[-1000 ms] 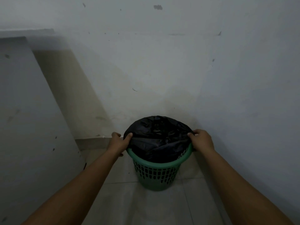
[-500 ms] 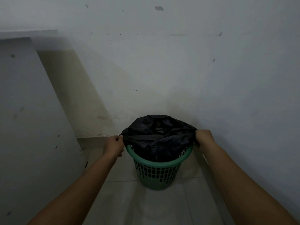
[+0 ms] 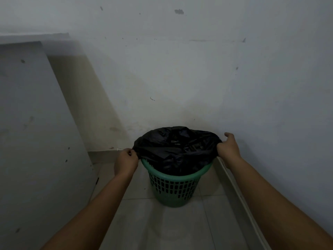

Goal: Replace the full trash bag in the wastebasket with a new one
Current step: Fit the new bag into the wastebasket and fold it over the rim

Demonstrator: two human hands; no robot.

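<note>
A green plastic wastebasket point(image 3: 173, 188) with a slotted wall stands on the tiled floor in a corner. A black trash bag point(image 3: 176, 148) bulges out of its top, its edge lifted off the green rim on both sides. My left hand point(image 3: 126, 162) pinches the bag's left edge just outside the rim. My right hand point(image 3: 228, 147) grips the bag's right edge, with one finger sticking out towards the wall. What lies inside the bag is hidden.
White walls point(image 3: 180, 69) close in behind and to the right of the basket. A large pale panel point(image 3: 36, 132) leans at the left. A low tiled ledge point(image 3: 102, 154) runs behind my left hand. Pale floor tiles point(image 3: 171, 228) lie in front.
Both hands have pulled the bag's edge up and outward, off the basket's rim. The bag's mouth now sits wider and higher than a second ago.
</note>
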